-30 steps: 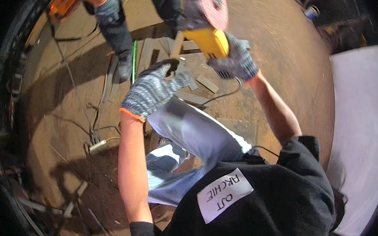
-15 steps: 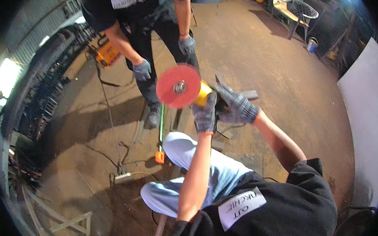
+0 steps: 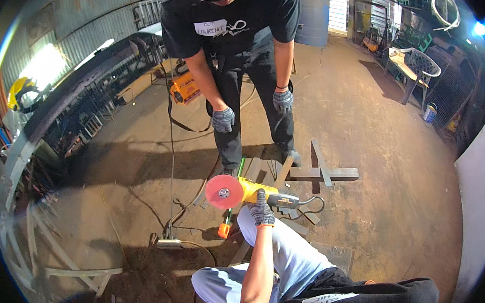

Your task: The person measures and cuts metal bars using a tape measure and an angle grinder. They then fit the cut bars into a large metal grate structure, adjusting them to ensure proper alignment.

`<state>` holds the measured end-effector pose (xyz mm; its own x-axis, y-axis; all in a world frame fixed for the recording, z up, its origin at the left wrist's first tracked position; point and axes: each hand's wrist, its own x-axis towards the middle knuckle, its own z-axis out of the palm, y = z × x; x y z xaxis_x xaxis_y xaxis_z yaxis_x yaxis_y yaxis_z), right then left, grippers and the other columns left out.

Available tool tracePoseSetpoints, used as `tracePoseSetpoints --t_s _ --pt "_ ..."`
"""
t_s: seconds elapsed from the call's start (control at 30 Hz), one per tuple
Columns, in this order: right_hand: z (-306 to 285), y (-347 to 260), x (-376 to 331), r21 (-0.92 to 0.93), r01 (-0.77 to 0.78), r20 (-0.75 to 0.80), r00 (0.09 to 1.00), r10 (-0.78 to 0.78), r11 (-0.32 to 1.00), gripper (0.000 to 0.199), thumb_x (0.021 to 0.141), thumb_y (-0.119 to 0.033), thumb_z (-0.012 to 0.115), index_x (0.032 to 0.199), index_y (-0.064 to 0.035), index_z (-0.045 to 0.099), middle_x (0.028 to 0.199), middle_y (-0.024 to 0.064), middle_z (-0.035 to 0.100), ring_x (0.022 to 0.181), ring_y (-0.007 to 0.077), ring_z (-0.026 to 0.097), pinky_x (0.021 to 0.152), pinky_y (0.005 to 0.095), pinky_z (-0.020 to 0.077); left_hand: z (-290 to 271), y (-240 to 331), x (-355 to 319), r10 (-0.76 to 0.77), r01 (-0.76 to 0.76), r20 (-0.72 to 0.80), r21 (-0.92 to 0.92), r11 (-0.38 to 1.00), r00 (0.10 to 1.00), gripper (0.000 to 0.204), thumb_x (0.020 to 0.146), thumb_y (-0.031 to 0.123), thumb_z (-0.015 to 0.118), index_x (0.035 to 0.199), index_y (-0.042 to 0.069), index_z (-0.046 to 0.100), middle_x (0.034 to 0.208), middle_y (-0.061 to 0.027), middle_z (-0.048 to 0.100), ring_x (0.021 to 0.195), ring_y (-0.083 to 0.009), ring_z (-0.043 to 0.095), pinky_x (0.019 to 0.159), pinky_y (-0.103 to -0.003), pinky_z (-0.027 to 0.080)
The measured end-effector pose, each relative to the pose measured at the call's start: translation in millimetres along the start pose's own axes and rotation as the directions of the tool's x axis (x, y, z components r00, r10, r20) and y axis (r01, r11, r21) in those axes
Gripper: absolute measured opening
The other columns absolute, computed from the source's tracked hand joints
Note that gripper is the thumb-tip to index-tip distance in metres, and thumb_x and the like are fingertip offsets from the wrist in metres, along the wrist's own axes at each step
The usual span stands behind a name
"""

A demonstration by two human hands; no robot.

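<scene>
My left hand (image 3: 261,209), in a grey knit glove with an orange cuff, is closed around the yellow and black body of an angle grinder (image 3: 258,192). The grinder lies crosswise above my knees, its red disc (image 3: 223,193) facing up at the left and its black cord looping off the right end. Below the disc, a narrow green tool with an orange handle (image 3: 224,230) rests on the ground. My right hand is out of sight; only its black sleeve shows at the lower right.
A co-worker (image 3: 232,45) in black with grey gloves stands just across from me. Metal bars (image 3: 330,172) lie crossed at the right. Cables run to a power strip (image 3: 169,243). An orange machine (image 3: 185,88), a chair (image 3: 414,70) and a white panel (image 3: 475,210) stand around.
My right hand has left the grinder and gone out of view. The grinder, in my left hand, now shows its full length. The view has tilted up, showing more of the co-worker.
</scene>
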<state>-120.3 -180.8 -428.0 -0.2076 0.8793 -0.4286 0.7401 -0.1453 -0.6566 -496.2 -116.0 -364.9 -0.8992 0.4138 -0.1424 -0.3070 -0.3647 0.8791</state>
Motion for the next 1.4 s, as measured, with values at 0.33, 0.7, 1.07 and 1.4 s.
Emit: tracePoseSetpoints --t_s 0.33,0.7,1.07,1.4 --pt "-30 32 34 -0.251 -0.074 0.196 0.972 0.125 0.965 0.035 0.087 -0.031 0.051 0.110 -0.0072 0.062 0.109 0.0161 0.062 0.101 0.0304 0.059 0.088 0.0391 0.0435 5 -11 0 0.157 -0.157 0.080 -0.009 0.988 0.984 0.061 0.078 0.030 0.071 0.122 -0.001 0.043 0.115 -0.0109 0.054 0.098 -0.0220 0.055 0.085 -0.033 0.046" --pt "-13 -283 202 0.421 0.627 0.318 0.575 -0.754 0.656 0.047 0.089 -0.032 0.055 0.125 -0.0032 0.047 0.119 0.0119 0.056 0.111 0.0192 0.051 0.092 0.0326 0.0436 31 -8 8 -0.066 0.037 0.360 0.086 0.996 0.930 0.045 0.080 0.020 0.065 0.117 0.001 0.047 0.105 -0.0071 0.057 0.091 -0.0167 0.055 0.081 -0.031 0.046" --pt "-1 -227 283 0.883 -0.456 0.420 0.667 -0.615 0.109 0.075 0.083 -0.064 0.044 0.129 -0.0046 0.043 0.121 0.0146 0.055 0.108 0.0236 0.056 0.095 0.0379 0.0444 138 -60 -33 0.084 -0.423 0.454 0.725 0.544 0.887 0.063 0.077 0.034 0.070 0.118 -0.006 0.045 0.113 -0.0231 0.051 0.105 -0.0325 0.050 0.088 -0.042 0.042" --pt "-15 -177 298 0.946 -0.322 0.303 0.830 -0.467 0.041 0.076 0.080 -0.063 0.051 0.130 -0.0068 0.040 0.114 0.0154 0.058 0.096 0.0280 0.060 0.084 0.0435 0.0509 131 -69 -72 -0.546 -0.173 0.293 0.950 0.260 0.785 0.087 0.065 0.029 0.076 0.131 -0.005 0.029 0.105 -0.0242 0.059 0.094 -0.0350 0.060 0.085 -0.039 0.047"
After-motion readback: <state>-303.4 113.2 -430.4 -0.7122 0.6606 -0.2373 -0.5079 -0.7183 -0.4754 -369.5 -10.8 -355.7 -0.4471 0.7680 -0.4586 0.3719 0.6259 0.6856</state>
